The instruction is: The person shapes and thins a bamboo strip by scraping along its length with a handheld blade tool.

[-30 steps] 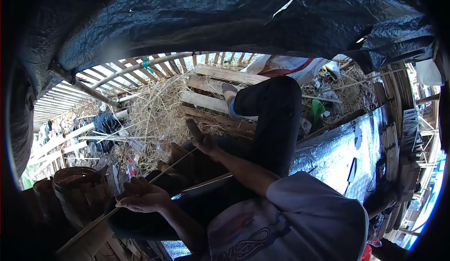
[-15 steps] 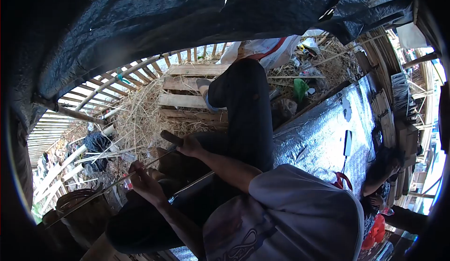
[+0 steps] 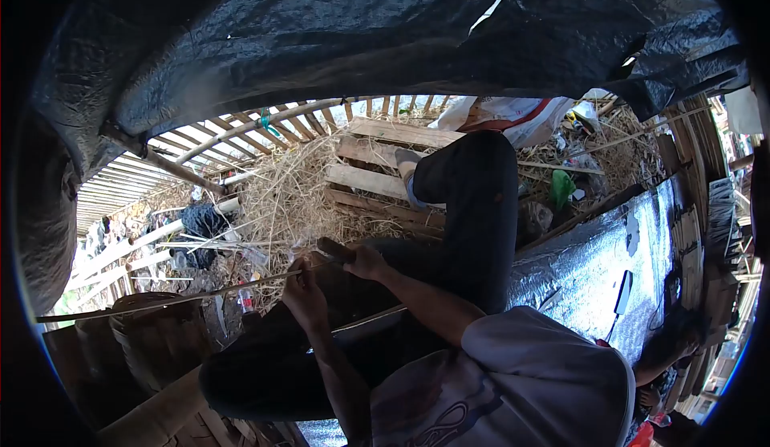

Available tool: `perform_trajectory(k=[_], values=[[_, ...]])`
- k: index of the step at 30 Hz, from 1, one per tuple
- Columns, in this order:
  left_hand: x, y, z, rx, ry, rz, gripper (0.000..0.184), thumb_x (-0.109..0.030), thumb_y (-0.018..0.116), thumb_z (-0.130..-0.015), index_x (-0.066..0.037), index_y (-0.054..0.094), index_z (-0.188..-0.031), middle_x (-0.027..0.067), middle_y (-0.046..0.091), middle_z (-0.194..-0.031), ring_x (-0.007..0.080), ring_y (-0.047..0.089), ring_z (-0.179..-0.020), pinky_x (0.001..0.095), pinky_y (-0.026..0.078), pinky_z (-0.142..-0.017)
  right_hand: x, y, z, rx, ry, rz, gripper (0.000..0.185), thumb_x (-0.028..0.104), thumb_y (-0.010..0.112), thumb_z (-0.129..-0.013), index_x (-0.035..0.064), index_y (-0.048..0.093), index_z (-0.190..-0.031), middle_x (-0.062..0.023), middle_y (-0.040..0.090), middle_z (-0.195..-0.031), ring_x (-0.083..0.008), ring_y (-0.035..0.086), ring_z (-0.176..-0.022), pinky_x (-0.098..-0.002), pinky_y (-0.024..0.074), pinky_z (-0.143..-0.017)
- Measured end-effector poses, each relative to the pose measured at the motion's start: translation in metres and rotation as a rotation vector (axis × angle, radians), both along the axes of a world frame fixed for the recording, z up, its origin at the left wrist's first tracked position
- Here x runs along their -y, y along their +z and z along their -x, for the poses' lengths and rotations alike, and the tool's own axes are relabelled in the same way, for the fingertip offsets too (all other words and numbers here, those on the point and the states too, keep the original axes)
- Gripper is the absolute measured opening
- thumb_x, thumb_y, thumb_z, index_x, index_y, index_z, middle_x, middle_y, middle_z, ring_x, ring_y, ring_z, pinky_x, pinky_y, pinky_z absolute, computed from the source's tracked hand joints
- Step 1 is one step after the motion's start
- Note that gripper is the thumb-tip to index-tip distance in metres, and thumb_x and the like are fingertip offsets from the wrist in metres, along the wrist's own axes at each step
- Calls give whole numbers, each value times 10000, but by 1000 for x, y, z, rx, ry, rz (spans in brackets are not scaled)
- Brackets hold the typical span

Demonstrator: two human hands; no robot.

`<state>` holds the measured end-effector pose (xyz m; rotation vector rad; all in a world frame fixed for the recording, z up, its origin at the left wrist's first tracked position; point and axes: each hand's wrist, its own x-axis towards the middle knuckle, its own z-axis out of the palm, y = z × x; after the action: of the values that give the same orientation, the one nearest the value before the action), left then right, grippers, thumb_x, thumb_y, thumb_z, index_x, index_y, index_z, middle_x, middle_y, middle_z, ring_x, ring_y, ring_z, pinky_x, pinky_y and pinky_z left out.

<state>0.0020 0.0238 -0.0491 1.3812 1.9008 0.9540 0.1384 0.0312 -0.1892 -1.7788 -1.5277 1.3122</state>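
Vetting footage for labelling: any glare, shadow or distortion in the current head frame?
Head view throughout: glare washes out parts of the silvery sheet; left hand and right hand sit in shade, finger detail murky; fisheye-like dark corners; bluish fringing along the right rim.

1. The strip [image 3: 212, 293] runs from the view's left side across the basket [image 3: 152, 343] to the left hand [image 3: 305, 293]; the right hand [image 3: 368, 262], with the handle [image 3: 334, 249], is just right of it.
2. The slats [image 3: 367, 178] lie beyond both hands; the foot [image 3: 407, 161] is over their right end; straw [image 3: 281, 190] spreads along their left edge, before the fence [image 3: 188, 158].
3. The sheet [image 3: 577, 274] lies right of the knee [image 3: 491, 158]; an object [image 3: 624, 290] lies toward its right edge.
4. The tarp [image 3: 337, 38] hangs above.
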Motion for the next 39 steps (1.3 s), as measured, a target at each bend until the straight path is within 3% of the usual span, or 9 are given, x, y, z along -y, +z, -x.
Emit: perform_trajectory(k=[8, 13, 24, 26, 30, 31, 33, 36, 39], values=[[4, 7, 2, 82, 109, 29, 260, -96, 589, -876, 25, 565, -1105, 190, 642, -968, 228, 643, -910, 316, 509, -748, 0, -14, 24, -328, 53, -158, 422, 219, 723, -684, 84, 608, -1067, -154, 649, -967, -296, 626, -937, -369, 494, -818], [-3, 44, 0, 270, 177, 37, 264, -113, 573, -896, 39, 552, -1110, 150, 634, -975, 192, 617, -925, 285, 488, -782, -8, -13, 19, -141, 142, -39, 416, 239, 703, -711, 87, 597, -1083, -166, 643, -983, -292, 622, -956, -368, 487, -824], [-1, 215, 103, 104, 219, -627, 369, -272, 397, -977, 63, 533, -1049, 153, 617, -865, 198, 603, -791, 308, 466, -764, 0, -40, 27, -79, 118, -129, 348, 347, 700, -677, 96, 645, -912, -172, 655, -870, -350, 623, -883, -432, 500, -809], [-14, 235, 115, 184, 16, -748, 378, -277, 388, -980, 61, 534, -1063, 150, 612, -896, 201, 598, -834, 307, 463, -760, -1, -34, 25, -89, 126, -98, 353, 346, 700, -677, 95, 641, -918, -171, 654, -878, -351, 620, -891, -432, 500, -811], [-6, 214, 207, 80, 115, -620, 454, -274, 399, -974, 53, 395, -1290, 155, 546, -1098, 223, 542, -1021, 378, 469, -902, -2, -29, 25, -72, 133, -56, 375, 353, 702, -678, 105, 643, -953, -167, 653, -915, -342, 619, -912, -427, 500, -817], [-4, 212, 215, -201, -128, -626, 450, -259, 404, -971, 56, 392, -1292, 152, 548, -1102, 226, 539, -1020, 367, 467, -894, -3, -29, 25, -60, 129, -45, 382, 357, 703, -678, 111, 645, -964, -166, 653, -927, -338, 619, -919, -425, 501, -820], [-1, 197, 215, -463, -384, -626, 448, -245, 409, -968, 60, 388, -1294, 148, 550, -1106, 229, 535, -1020, 356, 464, -886, 1, -22, 25, -42, 115, -56, 377, 340, 709, -686, 106, 639, -973, -167, 650, -927, -337, 611, -928, -422, 495, -820], [6, 184, 177, -302, -395, -613, 424, -304, 517, -887, 70, 554, -1084, 132, 616, -993, 192, 571, -948, 303, 464, -803, -1, -14, 21, -67, 87, -69, 363, 329, 716, -691, 100, 639, -961, -167, 649, -921, -337, 605, -931, -421, 490, -819], [26, 135, 244, -421, -274, -186, 345, -204, 539, -854, 52, 563, -1084, 140, 611, -1028, 221, 582, -978, 324, 479, -813, -5, -17, 23, -87, 67, -59, 350, 339, 721, -683, 100, 650, -928, -165, 651, -902, -339, 610, -916, -426, 492, -813]])
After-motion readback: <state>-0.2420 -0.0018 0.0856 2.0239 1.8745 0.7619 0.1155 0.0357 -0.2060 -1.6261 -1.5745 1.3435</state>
